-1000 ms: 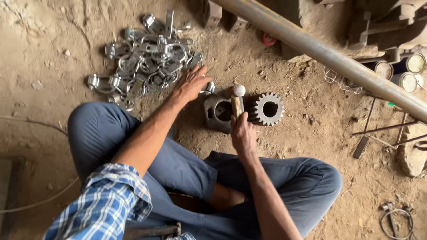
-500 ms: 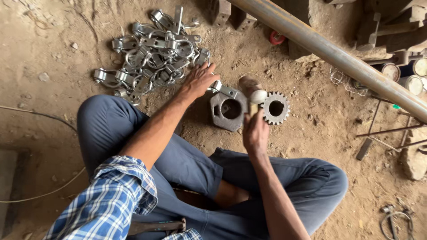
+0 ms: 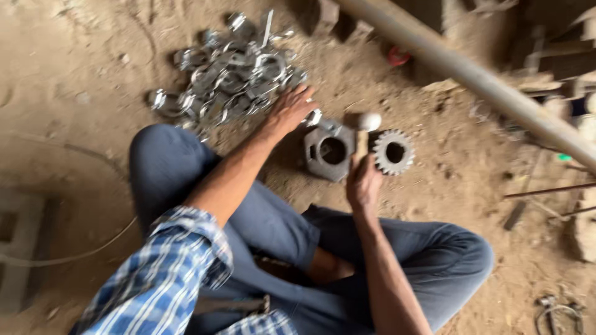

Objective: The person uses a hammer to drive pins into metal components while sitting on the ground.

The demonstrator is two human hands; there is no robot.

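The right hand (image 3: 363, 186) grips a hammer (image 3: 362, 127) raised over the block (image 3: 329, 152) — a grey holed piece on the dirt beside a gear (image 3: 393, 151). The left hand (image 3: 288, 111), fingers spread, reaches among the clamps (image 3: 230, 74) (blurred). Likely a striking step; next calls for seating a clamp squarely.

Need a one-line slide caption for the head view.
Seated on a dirt floor, right hand grips a hammer between a metal block and gear; left hand reaches a clamp pile.
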